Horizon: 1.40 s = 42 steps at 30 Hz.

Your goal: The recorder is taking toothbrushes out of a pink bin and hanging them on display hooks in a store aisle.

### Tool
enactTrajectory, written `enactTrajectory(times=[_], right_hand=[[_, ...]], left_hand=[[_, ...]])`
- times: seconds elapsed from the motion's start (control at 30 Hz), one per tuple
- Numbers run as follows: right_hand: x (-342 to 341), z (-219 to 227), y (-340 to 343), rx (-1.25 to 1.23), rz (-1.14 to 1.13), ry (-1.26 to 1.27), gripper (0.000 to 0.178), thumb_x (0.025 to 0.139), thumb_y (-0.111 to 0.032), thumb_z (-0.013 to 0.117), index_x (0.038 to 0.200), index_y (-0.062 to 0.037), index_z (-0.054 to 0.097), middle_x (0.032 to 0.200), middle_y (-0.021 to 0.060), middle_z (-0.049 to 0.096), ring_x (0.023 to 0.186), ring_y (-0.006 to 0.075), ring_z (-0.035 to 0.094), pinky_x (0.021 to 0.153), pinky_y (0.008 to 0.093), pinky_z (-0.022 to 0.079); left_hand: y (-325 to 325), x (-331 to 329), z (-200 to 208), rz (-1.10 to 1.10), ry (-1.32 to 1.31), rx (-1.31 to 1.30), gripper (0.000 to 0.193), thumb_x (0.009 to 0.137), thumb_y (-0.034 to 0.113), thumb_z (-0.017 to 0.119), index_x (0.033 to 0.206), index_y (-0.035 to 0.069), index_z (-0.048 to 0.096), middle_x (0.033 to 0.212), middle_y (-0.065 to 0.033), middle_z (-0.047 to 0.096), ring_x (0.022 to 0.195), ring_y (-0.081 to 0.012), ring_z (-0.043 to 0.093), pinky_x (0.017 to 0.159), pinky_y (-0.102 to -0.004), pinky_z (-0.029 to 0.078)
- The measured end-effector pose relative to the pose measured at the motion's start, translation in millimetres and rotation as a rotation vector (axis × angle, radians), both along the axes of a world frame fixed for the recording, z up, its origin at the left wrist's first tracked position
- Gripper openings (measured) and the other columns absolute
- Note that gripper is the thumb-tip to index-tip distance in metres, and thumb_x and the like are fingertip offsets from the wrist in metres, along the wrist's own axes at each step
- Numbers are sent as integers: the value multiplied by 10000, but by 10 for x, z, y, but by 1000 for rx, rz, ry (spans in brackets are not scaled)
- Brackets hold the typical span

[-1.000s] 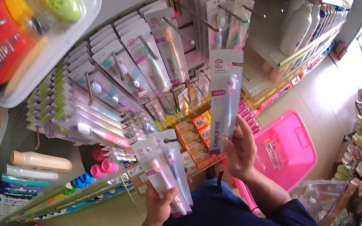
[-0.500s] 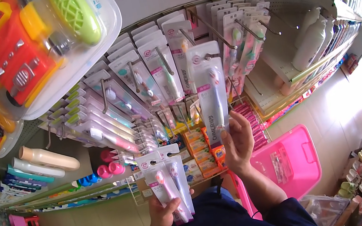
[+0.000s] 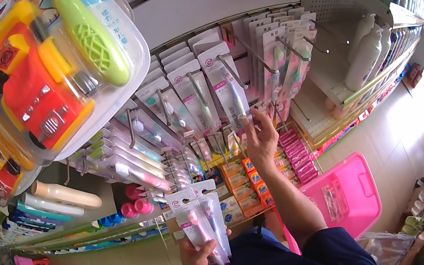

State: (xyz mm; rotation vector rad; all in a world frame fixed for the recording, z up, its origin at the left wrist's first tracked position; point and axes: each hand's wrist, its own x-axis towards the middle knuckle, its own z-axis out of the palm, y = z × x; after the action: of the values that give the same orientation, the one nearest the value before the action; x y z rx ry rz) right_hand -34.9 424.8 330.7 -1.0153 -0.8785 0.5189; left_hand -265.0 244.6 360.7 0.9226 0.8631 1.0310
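Note:
My left hand, low in front of my dark blue top, is closed round a couple of carded toothbrush packs. The front pack has a pink and white brush behind clear plastic. Up at the display, my right hand has its thumb and fingers at the lower end of another toothbrush pack. That pack hangs upright on a metal hook that passes through its card. Neighbouring hooks to its left carry similar toothbrush packs.
Plastic-wrapped red and yellow toy trucks jut out at the upper left. Below the hooks stand orange boxes and pink packets. A pink basket with a pack inside is at my right. White pump bottles line the right shelf.
My right hand has moved up and away from me with the toothbrush pack, which now hangs on the hook. My left hand still holds its packs, slightly lower in view.

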Motion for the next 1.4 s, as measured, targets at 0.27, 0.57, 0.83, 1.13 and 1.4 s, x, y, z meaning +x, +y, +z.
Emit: enactTrajectory(times=[0.27,0.57,0.83,1.13,1.4], right_hand=[[-27,-121,130,44,-150,-207,228,918,-80,641,1118,23,603,984,100,564,837,145,599,697,257,531],[22,-8,-16,112,-275,-260,169,869,-7,650,1032,20,614,938,130,612,811,213,631,637,288,537],[-253,149,-1304,115,847,-323,178,912,-142,640,942,33,620,826,107,629,765,253,613,691,348,479],[-114,112,-1332,-150,552,43,151,988,-91,533,893,16,580,735,21,540,641,101,511,580,251,422],[363,232,-728,-166,333,-165,164,960,-109,580,910,43,613,655,10,517,621,65,459,559,248,390]], left_hand=[[-22,16,-49,32,-39,-22,504,863,98,620,1291,-83,425,1103,-232,625,1006,-359,657,914,-488,532],[-13,25,-58,36,-39,2,498,874,109,620,1298,-70,428,1118,-234,621,1008,-343,656,915,-482,532],[114,45,-103,92,-17,184,439,901,28,590,1310,-47,452,1166,-152,622,1054,-214,621,923,-372,500],[249,331,74,182,0,246,450,948,35,523,1358,-46,356,1219,-233,589,1024,-286,652,867,-401,547],[82,201,-44,87,36,148,492,946,50,504,1400,-41,337,1157,-258,616,992,-330,668,849,-427,556]])
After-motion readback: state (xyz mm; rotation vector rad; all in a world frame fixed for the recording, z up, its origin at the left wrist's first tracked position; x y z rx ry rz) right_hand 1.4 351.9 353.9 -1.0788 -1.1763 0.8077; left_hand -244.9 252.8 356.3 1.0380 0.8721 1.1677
